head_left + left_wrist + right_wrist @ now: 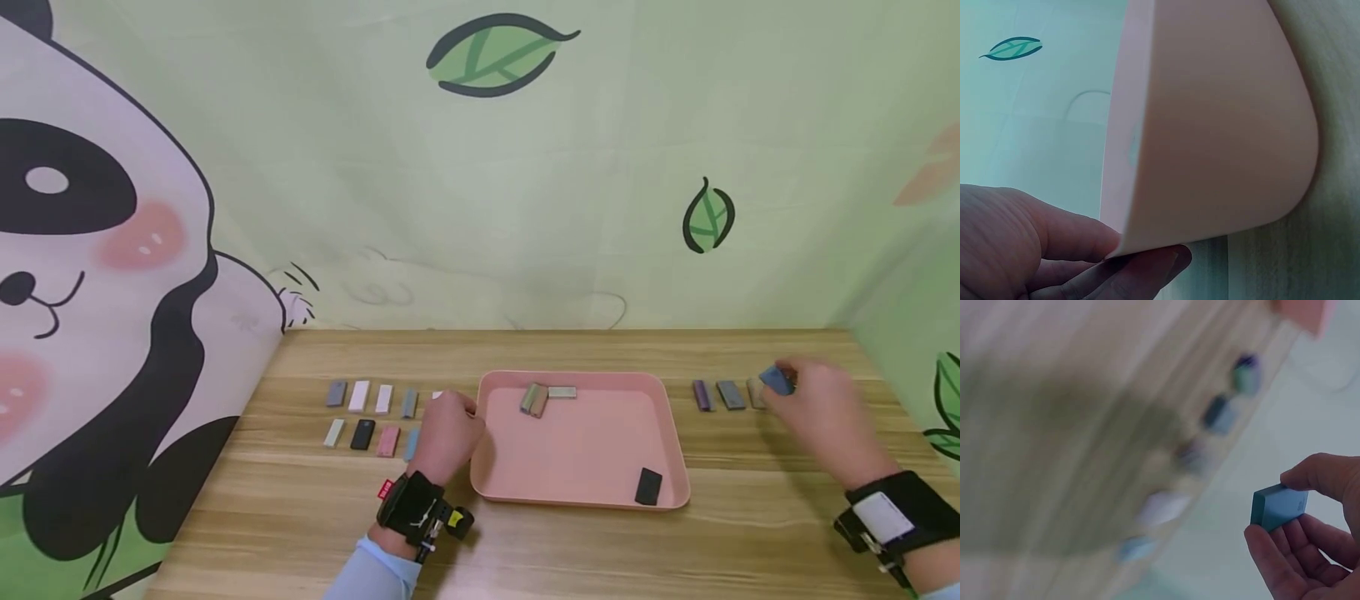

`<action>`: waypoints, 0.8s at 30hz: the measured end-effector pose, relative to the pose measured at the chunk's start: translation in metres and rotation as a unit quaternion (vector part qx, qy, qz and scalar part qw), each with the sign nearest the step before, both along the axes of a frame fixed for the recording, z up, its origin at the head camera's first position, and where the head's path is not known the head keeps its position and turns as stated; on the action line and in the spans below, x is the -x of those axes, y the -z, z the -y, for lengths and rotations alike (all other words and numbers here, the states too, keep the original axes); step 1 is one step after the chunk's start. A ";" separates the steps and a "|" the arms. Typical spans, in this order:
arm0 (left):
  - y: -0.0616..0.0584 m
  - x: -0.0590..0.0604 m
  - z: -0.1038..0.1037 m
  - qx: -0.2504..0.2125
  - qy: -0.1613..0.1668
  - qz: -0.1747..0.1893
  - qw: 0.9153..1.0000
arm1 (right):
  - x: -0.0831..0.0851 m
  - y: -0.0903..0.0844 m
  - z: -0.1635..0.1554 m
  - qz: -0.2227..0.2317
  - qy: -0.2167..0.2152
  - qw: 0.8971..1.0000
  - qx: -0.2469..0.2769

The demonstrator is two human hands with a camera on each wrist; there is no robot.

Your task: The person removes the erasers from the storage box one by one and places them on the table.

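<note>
My right hand (825,412) holds a small blue rectangular block (1280,506), pinched between thumb and fingers, over the right side of the table. Close by it in the head view lie a beige block (754,393), a grey-blue block (731,396) and a purple block (702,396). At the left end of a shallow pink tray (570,458), my left hand (448,433) pinches the rim, thumb on one side and fingers on the other in the left wrist view. Inside the tray are a leaning green-and-tan pair (534,400), a pale block (562,392) and a black block (648,487).
Two rows of small blocks lie left of the tray, among them a white block (359,397), a black block (363,434) and a pink block (387,442). My left hand partly covers those nearest the tray. Behind the wooden table (285,517) hangs a printed backdrop (337,167).
</note>
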State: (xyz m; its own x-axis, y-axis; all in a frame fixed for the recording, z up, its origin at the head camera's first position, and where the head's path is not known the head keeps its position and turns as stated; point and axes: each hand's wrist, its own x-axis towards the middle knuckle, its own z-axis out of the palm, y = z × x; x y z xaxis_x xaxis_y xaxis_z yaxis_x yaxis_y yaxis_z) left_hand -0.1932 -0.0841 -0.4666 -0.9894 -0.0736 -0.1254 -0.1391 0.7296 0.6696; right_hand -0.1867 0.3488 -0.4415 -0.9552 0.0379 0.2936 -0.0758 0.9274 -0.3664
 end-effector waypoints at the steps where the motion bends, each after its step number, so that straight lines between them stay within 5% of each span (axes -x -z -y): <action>1: 0.000 0.000 0.000 0.001 0.000 -0.001 1.000 | 0.000 0.003 -0.008 0.009 0.012 1.000 0.006; 10: -0.002 0.000 0.000 -0.004 0.002 -0.004 1.000 | -0.005 0.027 -0.059 0.083 0.124 0.989 -0.018; 24: 0.002 0.001 0.001 -0.004 -0.002 0.007 1.000 | -0.007 0.039 -0.068 0.114 0.144 0.983 -0.026</action>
State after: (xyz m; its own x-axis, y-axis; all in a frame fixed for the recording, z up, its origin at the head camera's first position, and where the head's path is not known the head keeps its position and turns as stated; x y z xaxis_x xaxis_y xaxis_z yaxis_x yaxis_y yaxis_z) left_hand -0.1941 -0.0850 -0.4689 -0.9873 -0.0766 -0.1393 -0.1511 0.7233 0.6738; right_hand -0.1794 0.4172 -0.4805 -0.9482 0.3069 0.0820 0.2712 0.9165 -0.2942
